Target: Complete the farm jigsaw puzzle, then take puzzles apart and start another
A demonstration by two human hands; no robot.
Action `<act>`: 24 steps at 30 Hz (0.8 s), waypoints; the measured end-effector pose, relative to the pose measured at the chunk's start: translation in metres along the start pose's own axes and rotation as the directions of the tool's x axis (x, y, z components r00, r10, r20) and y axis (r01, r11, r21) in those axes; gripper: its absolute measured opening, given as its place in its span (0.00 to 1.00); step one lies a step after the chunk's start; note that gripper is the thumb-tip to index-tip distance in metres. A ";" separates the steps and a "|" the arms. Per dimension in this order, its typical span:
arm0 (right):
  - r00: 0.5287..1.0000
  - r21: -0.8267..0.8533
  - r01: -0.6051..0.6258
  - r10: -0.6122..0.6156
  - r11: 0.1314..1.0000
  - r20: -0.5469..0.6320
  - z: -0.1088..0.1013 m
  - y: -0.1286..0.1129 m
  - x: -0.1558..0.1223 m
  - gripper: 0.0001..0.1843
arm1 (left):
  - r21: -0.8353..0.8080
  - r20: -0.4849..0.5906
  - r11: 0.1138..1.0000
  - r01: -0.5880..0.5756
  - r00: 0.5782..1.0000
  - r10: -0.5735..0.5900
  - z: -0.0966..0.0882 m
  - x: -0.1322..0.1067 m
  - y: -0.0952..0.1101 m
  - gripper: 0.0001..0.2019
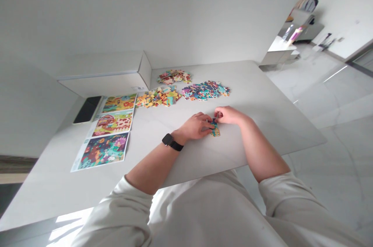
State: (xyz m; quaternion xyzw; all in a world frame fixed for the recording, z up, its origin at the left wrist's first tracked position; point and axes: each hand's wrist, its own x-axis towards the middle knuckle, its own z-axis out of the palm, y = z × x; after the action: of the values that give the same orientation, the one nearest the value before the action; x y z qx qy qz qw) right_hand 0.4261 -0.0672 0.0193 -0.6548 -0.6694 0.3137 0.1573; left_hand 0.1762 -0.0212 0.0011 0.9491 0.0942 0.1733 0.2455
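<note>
One white cardboard box (107,84): sticker (137,88), print too small to read.
Dark-blue, teal + yellow jigsaw patch (215,132): small, flat, front-R of box.
L hand (197,125): half-open, fingertips on patch.
R hand (229,115): pinched at patch's far edge; can't tell if gripping a pc.
Light-grey tabletop (253,91): runs R of box; near edge not far from patch.

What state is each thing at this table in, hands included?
Left hand: fingertips at the puzzle section
Right hand: fingers curled at its far end; grip unclear
Puzzle section: seemingly joined, partly covered
Yellowish pile: loose pieces
Blue-purple pile: loose pieces
Rear pile: loose pieces
Picture sheet: spread, pictures up
Phone: flat, screen dark
White box: seemingly closed
Watch: worn, left wrist
</note>
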 end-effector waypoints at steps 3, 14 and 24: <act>1.000 -0.004 0.005 -0.005 1.000 0.014 0.001 -0.002 0.000 0.10 | 0.011 -0.013 1.000 0.009 1.000 -0.009 0.001 0.000 0.001 0.10; 0.999 0.004 0.029 -0.029 1.000 0.038 0.006 -0.003 0.002 0.07 | 0.057 -0.040 0.998 0.006 0.999 -0.004 0.004 0.000 -0.001 0.10; 0.990 0.007 0.074 -0.072 0.997 -0.119 0.007 -0.002 0.003 0.03 | -0.015 -0.280 0.983 0.181 0.943 -0.177 -0.008 0.001 0.002 0.11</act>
State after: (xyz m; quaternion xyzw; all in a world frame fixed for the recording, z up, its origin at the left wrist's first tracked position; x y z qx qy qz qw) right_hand 0.4204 -0.0655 0.0147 -0.6465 -0.6806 0.2718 0.2119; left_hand 0.1743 -0.0193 0.0090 0.9039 0.2147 0.2823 0.2391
